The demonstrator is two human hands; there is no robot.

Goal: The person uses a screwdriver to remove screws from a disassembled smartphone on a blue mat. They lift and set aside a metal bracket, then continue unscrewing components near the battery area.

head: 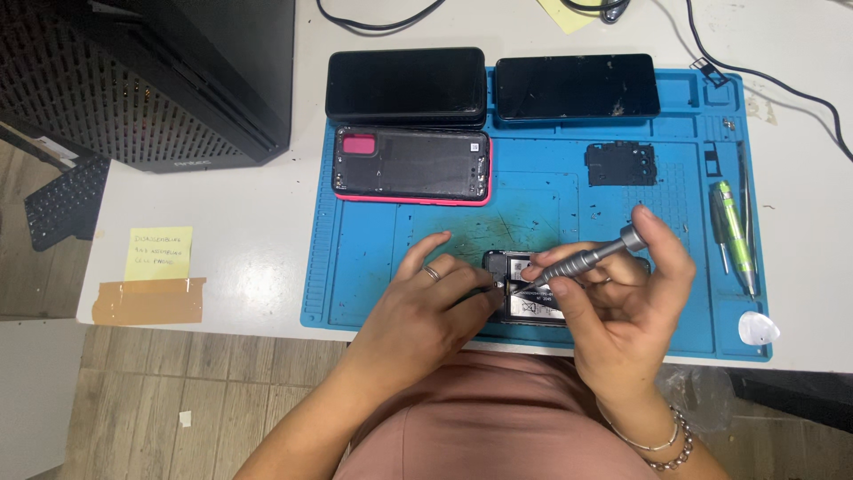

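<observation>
Plainly a repair bench seen from above: opened phone point(526, 298) flat on the near middle of the blue work mat point(355, 267), back cover off, innards up, kept close to the body so both hands reach it without stretching.

Left hand point(426, 307) laid over the phone's left end, fingers curled down and pressed onto its edge, ring on one finger; seemingly there to pin the phone against the mat so it cannot skid under the tool. Whether anything small is pinched beneath those fingertips cannot be told.

Right hand point(622, 302) closed around a grey precision screwdriver point(582, 260), thumb and fingers pinching the knurled shaft, forefinger capping the swivel top; tool slanted down and to the left, tip at the upper left part of the phone's inside, near the left fingertips. Cap-and-pinch hold likely for pressing down while twirling.

Further back on the mat, well apart from the hands: pink-edged phone shell point(411, 165) lying inside-up, small black inner plate point(620, 164) to its right, two dark phones point(406, 84) point(577, 87) face-up along the far edge. Parked there probably to keep the near zone free.

Right edge of the mat: green-handled tool point(730, 227) and tweezers point(748, 222) lined up within the right hand's reach, white pick point(757, 329) at the corner.

Off the mat on the white tabletop point(231, 240): yellow sticky note point(158, 252) above a strip of brown tape point(148, 300), black computer case point(178, 71) at far left, cables point(764, 76) trailing along the back.
</observation>
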